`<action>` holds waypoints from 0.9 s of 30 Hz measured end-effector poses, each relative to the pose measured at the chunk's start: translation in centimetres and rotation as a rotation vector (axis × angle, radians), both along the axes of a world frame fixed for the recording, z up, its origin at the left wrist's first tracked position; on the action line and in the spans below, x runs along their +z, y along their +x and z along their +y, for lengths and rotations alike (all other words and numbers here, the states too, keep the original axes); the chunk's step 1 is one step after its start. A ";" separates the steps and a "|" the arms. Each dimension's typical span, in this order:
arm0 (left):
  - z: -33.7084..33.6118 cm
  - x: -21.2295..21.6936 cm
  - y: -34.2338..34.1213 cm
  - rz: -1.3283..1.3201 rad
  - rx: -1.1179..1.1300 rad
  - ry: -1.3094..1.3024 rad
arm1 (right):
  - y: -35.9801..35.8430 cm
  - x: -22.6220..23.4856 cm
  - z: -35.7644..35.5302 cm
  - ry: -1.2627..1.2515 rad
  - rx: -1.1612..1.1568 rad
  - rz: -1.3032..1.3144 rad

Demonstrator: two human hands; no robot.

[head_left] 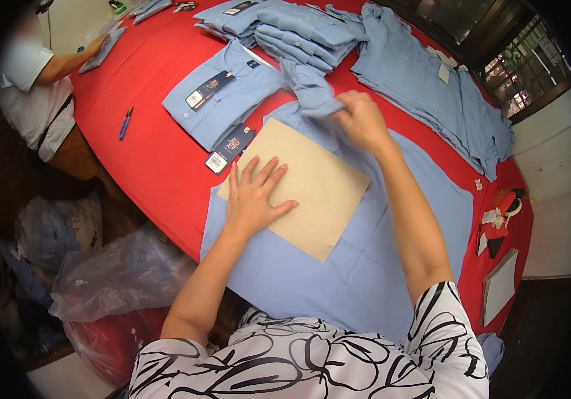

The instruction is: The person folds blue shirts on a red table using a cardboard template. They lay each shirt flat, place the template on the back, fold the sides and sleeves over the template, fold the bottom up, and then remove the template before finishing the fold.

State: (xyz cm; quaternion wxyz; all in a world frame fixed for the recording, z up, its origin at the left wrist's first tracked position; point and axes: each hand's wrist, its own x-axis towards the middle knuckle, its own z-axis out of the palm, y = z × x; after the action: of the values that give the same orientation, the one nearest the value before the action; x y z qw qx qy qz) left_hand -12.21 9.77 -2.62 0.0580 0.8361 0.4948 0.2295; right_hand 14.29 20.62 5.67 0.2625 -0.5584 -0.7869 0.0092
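Left hand point(253, 196) lies flat, fingers spread, on the board point(305, 189) atop the shirt point(358, 266); right hand point(360, 120) pinches its sleeve point(312, 90), folding barely begun.

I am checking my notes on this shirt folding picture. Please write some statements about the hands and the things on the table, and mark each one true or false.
1. The left hand lies flat on the cardboard. True.
2. The right hand holds a pen. False: it grips the shirt near its sleeve.
3. The pen lies on the red table. True.
4. The cardboard lies under the shirt. False: it lies on top.
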 end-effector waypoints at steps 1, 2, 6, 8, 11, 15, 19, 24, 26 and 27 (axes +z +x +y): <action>-0.1 -0.3 -0.7 0.015 0.014 -0.017 | -2.7 3.0 -3.1 -0.216 0.260 -0.001; -0.1 -0.4 -1.1 0.027 0.020 -0.025 | -4.6 5.7 -5.8 -0.422 0.513 -0.005; 0.3 -2.6 -2.0 -0.084 -0.035 0.064 | -4.7 5.0 -6.7 -0.585 0.360 0.391; 0.4 -2.8 -1.0 -0.321 -0.021 -0.054 | -4.4 -0.7 -4.3 -0.414 0.070 0.440; 2.6 -8.3 -2.3 -0.032 0.088 0.098 | -8.1 -7.4 -3.3 0.011 0.021 0.120; 2.1 -7.8 -2.2 0.348 0.223 0.197 | -11.2 -8.4 -5.8 -0.151 0.132 -0.140; 1.8 -3.9 -0.1 -0.175 0.143 0.165 | -10.4 -8.4 -7.3 -0.202 0.221 -0.100; 2.4 -5.2 -0.9 0.353 0.154 0.316 | -9.1 -7.2 -7.4 -0.369 0.312 0.092; 3.4 -6.7 -3.5 0.886 0.287 0.648 | -6.7 -6.3 -7.8 -0.379 0.238 0.309; 3.4 -7.5 -3.8 1.142 0.351 0.807 | -4.5 -5.8 -8.5 -0.390 0.193 0.411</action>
State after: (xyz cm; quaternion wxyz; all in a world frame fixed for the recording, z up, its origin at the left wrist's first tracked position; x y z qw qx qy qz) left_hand -16.00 13.14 -10.12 -0.5609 0.6901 0.4516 -0.0728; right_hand 9.80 12.14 -0.10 0.3018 -0.5072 -0.7502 0.2981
